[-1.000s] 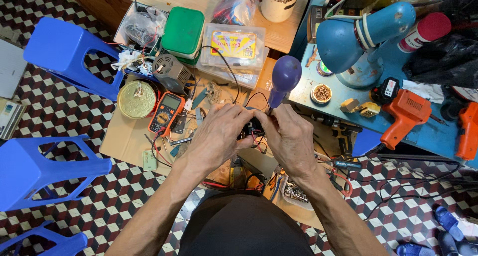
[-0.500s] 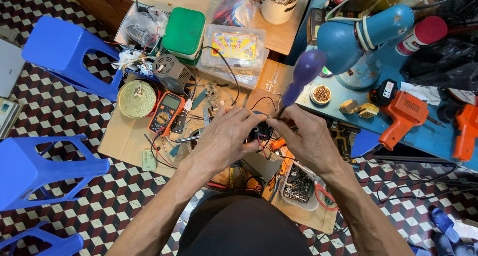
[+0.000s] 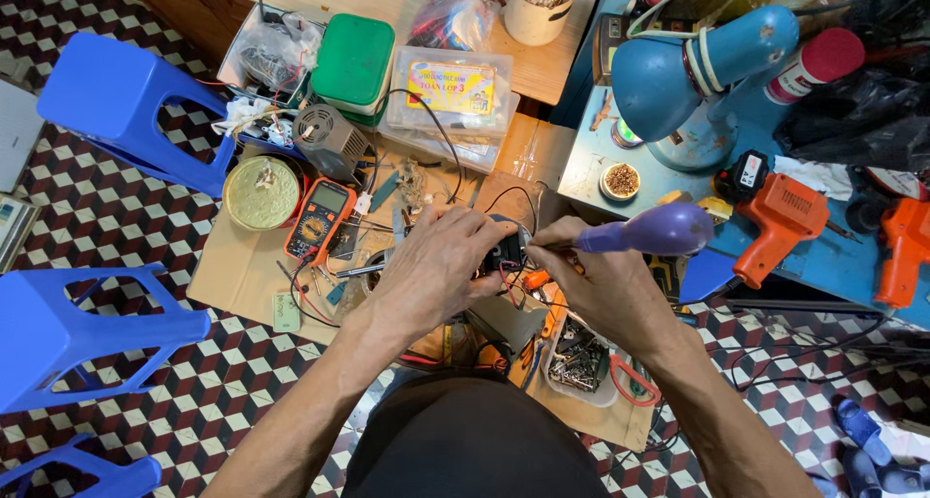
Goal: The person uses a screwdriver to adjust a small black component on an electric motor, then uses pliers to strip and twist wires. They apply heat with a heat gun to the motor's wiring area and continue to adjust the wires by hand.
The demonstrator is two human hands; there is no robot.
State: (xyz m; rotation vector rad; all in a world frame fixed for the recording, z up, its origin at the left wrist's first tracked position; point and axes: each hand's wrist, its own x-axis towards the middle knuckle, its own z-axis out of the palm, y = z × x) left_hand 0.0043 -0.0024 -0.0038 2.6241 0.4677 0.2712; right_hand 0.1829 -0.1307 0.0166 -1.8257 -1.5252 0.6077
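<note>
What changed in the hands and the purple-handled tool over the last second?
The purple-handled tool in the right hand swung from upright to lying sideways, handle pointing right. The left hand kept its hold on the small dark part with wires. The orange multimeter and round tin stayed put.

— Where's the left hand (image 3: 433,270)?

— Palm down, fingers curled and pointing right, closed over the small dark part (image 3: 506,249). Its bare forearm runs down-left from there.

— And the right hand (image 3: 603,287)?

— Just right of the part, knuckles up, fingers pinched round a purple-handled tool (image 3: 651,231) whose tip meets the part. That forearm slants down-right. The two hands nearly touch above the part.
</note>
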